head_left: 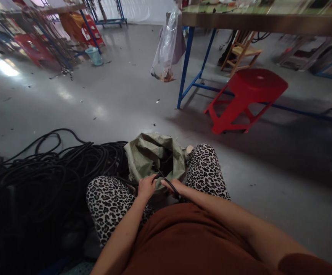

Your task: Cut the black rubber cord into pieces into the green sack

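Observation:
My left hand is closed on a black cord, whose end pokes out over the mouth of a pale green woven sack. Around a pair of dark-handled scissors my right hand is closed, blades pointing up and left. The blades meet or nearly meet the cord beside my left fingertips; whether they touch is too small to tell. The sack stands between my knees with its top folded outward, its inside dark. On the left lies a big tangled heap of black cord.
A red plastic stool stands at the right, by a table with blue legs. A clear plastic bag hangs from that table. Farther back are a wooden chair and a light blue bin. Small scraps dot the grey floor.

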`<state>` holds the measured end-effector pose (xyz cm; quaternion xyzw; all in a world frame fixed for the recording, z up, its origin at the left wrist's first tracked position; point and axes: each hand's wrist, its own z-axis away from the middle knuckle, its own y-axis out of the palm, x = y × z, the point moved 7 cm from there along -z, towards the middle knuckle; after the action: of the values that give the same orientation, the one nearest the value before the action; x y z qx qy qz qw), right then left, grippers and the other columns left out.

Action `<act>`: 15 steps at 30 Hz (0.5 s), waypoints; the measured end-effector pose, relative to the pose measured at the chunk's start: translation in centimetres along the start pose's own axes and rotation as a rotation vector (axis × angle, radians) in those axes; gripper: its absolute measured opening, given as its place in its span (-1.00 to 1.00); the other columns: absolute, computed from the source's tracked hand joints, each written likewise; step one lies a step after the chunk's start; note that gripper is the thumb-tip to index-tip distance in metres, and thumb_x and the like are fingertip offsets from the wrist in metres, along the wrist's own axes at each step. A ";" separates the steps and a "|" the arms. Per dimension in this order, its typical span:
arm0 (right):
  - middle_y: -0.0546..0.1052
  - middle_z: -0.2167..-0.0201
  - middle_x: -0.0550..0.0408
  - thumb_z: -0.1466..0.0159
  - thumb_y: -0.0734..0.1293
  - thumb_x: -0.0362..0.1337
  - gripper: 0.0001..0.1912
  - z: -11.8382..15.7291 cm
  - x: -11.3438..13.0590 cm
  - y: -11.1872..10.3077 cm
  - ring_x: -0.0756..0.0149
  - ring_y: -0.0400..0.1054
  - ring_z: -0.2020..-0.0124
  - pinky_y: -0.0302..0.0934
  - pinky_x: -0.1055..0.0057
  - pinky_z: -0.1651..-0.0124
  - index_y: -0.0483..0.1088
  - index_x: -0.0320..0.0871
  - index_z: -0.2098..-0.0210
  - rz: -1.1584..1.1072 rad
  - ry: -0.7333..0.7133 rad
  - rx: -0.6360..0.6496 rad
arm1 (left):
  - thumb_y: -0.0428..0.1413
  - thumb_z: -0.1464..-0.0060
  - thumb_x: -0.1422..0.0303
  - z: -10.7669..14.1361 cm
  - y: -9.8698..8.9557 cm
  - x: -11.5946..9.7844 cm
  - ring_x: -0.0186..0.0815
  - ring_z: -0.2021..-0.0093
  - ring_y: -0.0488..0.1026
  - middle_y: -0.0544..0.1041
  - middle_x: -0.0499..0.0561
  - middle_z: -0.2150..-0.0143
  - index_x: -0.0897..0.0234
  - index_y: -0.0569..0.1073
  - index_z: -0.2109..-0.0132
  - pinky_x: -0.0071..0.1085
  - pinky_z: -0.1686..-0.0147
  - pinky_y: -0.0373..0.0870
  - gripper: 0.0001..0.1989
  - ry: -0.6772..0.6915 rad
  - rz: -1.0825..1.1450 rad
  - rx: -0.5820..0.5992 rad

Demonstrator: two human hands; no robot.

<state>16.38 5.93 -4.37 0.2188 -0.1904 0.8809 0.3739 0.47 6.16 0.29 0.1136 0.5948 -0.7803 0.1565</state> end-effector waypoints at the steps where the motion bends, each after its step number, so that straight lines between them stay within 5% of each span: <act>1: 0.34 0.69 0.11 -0.24 0.24 0.19 -0.43 0.0 0.0 0.0 0.37 0.25 0.69 0.18 0.49 0.64 0.34 -0.23 0.51 0.009 -0.005 -0.009 | -0.01 -0.21 0.30 0.0 0.0 0.0 -0.27 0.04 0.50 0.58 0.04 0.02 0.15 0.46 -0.10 -0.37 0.00 0.32 -0.66 0.000 0.001 0.002; 10: 0.34 0.72 0.08 -0.26 0.18 0.23 -0.35 -0.6 -0.2 0.2 0.35 0.29 0.72 0.22 0.48 0.65 0.28 -0.20 0.65 0.092 -0.046 -0.008 | -0.03 -0.22 0.34 0.2 -0.4 -0.8 -0.24 0.07 0.48 0.58 0.05 0.06 0.19 0.44 -0.10 -0.31 0.03 0.28 -0.66 0.054 -0.052 -0.006; 15: 0.38 0.71 0.05 -0.26 0.12 0.27 -0.34 -1.6 -0.8 -0.2 0.31 0.33 0.70 0.26 0.46 0.64 0.28 -0.19 0.62 0.081 -0.041 -0.046 | -0.05 -0.22 0.39 0.9 -2.4 -1.6 -0.15 0.00 0.41 0.57 0.08 0.06 0.18 0.46 -0.06 -0.13 -0.11 0.11 -0.68 0.106 -0.214 -0.145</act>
<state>16.64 6.40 -6.07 0.2201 -0.2269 0.8861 0.3391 1.09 6.08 3.21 0.0789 0.6659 -0.7402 0.0486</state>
